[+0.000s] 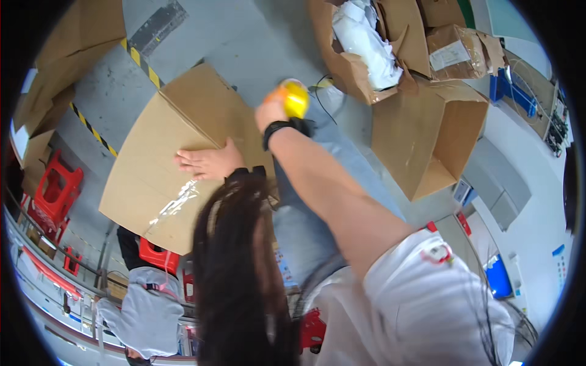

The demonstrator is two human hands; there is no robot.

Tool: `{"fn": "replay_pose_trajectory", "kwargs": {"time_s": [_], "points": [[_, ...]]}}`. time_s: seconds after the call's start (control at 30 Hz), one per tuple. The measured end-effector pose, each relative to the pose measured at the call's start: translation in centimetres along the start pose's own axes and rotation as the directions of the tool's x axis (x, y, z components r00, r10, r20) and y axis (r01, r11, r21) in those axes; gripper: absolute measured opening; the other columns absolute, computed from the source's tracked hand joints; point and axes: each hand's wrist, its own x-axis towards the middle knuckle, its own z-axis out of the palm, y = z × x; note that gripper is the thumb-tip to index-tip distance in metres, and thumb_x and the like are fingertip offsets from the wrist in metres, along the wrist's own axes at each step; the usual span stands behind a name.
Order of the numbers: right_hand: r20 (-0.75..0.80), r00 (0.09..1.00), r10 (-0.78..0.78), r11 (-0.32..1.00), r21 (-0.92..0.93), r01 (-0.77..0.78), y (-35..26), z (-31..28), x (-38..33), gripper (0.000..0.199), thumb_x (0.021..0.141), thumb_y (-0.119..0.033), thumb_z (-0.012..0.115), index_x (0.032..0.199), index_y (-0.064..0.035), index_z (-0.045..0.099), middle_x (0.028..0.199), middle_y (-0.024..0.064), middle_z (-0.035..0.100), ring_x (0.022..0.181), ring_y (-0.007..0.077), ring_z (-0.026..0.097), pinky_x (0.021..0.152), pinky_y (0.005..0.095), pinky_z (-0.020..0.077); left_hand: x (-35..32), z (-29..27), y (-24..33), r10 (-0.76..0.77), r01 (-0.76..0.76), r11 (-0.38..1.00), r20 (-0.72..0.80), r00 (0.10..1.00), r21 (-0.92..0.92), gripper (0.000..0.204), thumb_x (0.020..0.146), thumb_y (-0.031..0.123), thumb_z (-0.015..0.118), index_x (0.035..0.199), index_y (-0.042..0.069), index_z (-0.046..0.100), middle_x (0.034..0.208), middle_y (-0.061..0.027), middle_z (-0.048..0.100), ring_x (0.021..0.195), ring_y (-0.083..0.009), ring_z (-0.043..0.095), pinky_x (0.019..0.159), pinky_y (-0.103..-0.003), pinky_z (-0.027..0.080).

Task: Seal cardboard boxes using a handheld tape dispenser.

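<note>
A large closed cardboard box lies in front of me, tilted in the view, with a shiny strip of clear tape along its top face. My left hand rests flat on that face, fingers stretched out and holding nothing. Beyond the box's right side, my right hand grips a glossy yellow roll of tape, slightly blurred. The fingers wrap round its left side, and no tape is seen running from it to the box. Long dark hair hides part of my left arm and the box's near edge.
At the upper right stand an open carton with white wrapping and an empty-looking box. Red stools are on the left. Another person in a grey top is at the lower left. Yellow-black tape marks the floor.
</note>
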Motion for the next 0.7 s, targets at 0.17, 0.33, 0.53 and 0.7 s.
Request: {"fn": "replay_pose_trajectory", "kwargs": {"time_s": [0.17,0.33,0.53,0.7], "points": [[0.147,0.988,-0.043,0.924,0.381,-0.016,0.7,1.6,-4.3,0.03,0.082,-0.033,0.054,0.095,-0.0122,0.071,0.096,0.0128,0.07,0.092,0.0277,0.067,0.076,0.043,0.0496,1.2,-2.4,-1.4,0.074,-0.076,0.995,0.039,0.997,0.058,0.115,0.068,0.04,0.078,0.148,0.002,0.004,0.154,-0.023,0.008,0.142,-0.0414,0.009,0.109,-0.061,0.018],[0.053,0.998,0.043,0.724,0.686,-0.068,5.0,-3.3,-7.5,0.054,0.082,-0.051,0.057,0.086,0.0022,0.067,0.076,0.0207,0.066,0.074,0.0369,0.065,0.067,0.0413,0.0501,-2.0,-3.3,-4.6,0.532,-0.578,0.8,0.257,0.807,0.161,0.066,0.085,0.024,0.057,0.145,0.01,0.032,0.154,-0.009,0.021,0.143,-0.0325,0.015,0.113,-0.052,0.016],[-0.333,0.926,0.176,0.616,0.772,0.16,3.2,-13.1,-9.0,0.035,0.082,-0.03,0.068,0.088,0.0028,0.061,0.077,0.0184,0.065,0.069,0.0362,0.061,0.068,0.0426,0.0474,-3.1,-1.9,-7.4,0.516,-0.529,0.848,0.18,0.838,0.034,0.071,0.082,0.026,0.06,0.145,0.012,0.031,0.153,-0.009,0.023,0.142,-0.0318,0.018,0.114,-0.05,0.015],[-0.789,0.555,-0.264,0.811,0.131,0.571,-6.0,-19.4,-5.4,0.035,0.08,-0.028,0.068,0.094,0.0008,0.057,0.078,0.0161,0.064,0.071,0.0352,0.06,0.072,0.0415,0.0449,-0.6,-3.5,-12.3,0.332,-0.333,0.843,-0.079,0.94,-0.423,0.073,0.085,0.038,0.058,0.147,0.013,0.028,0.153,-0.0074,0.023,0.142,-0.0286,0.02,0.113,-0.048,0.017]]}}
